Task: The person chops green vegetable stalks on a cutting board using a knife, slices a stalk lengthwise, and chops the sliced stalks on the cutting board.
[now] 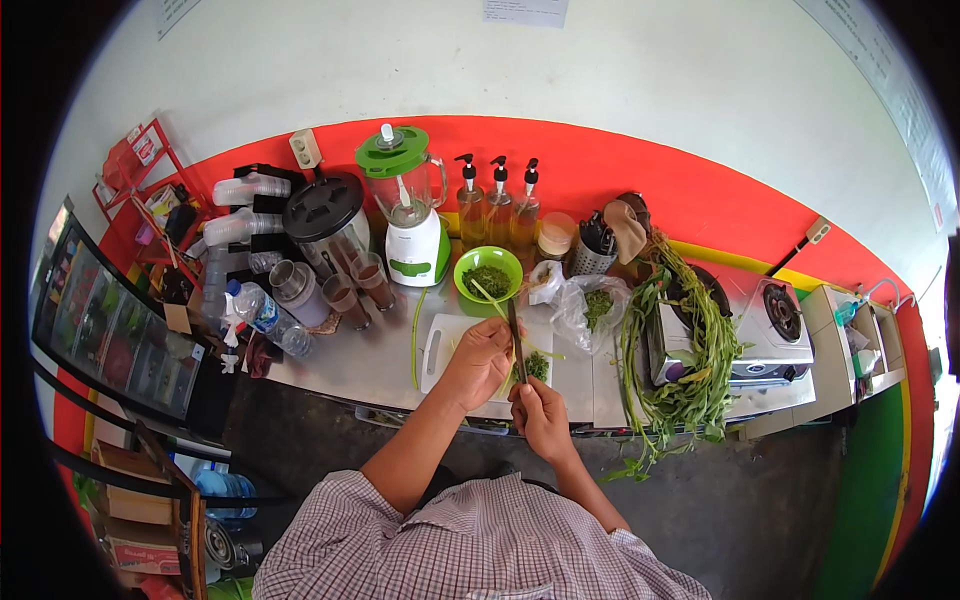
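Note:
My left hand pinches pale green plant stalks over a white cutting board. In my right hand is a dark-bladed knife, its blade pointing away from me beside the left fingers. A small heap of chopped greens lies on the board, near the right hand. Just beyond the board stands a green bowl holding finely chopped leaves. One long stalk rests on the metal counter, left of the board. My fingers hide part of the stalks and the knife handle.
Leafy stems drape over a gas stove and the counter edge. A plastic bag of greens is right of the bowl. Behind stand a blender and three pump bottles. Drink glasses and a water bottle stand left.

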{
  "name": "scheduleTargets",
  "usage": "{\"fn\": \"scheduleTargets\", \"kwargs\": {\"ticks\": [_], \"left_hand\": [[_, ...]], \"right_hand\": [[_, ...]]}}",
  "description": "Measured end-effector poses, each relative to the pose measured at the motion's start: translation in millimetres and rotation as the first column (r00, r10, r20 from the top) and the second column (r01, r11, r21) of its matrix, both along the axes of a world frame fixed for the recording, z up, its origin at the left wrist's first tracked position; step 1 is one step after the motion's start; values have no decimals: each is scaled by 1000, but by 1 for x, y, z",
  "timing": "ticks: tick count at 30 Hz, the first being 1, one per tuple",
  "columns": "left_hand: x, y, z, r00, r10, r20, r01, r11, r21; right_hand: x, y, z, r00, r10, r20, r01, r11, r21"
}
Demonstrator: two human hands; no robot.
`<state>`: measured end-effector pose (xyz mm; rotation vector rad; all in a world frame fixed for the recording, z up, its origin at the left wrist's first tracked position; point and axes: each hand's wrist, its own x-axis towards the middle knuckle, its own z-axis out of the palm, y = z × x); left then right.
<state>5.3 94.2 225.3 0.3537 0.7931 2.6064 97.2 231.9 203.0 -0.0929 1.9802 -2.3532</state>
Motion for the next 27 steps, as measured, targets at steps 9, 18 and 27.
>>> {"fn": "scheduleTargets", "kwargs": {"ticks": [9, 18, 27], "left_hand": [[16, 1, -1, 959, -278, -43, 265, 944, -195], [4, -2, 11, 956, -275, -104, 260, 956, -140], [-9, 2, -2, 997, -26, -66, 25, 999, -20]], "right_hand": [[3, 2, 15, 999, -50, 18, 52, 995, -80], [3, 4, 17, 996, -91, 18, 92, 992, -84], [-7, 3, 0, 1000, -11, -7, 11, 999, 43]]}}
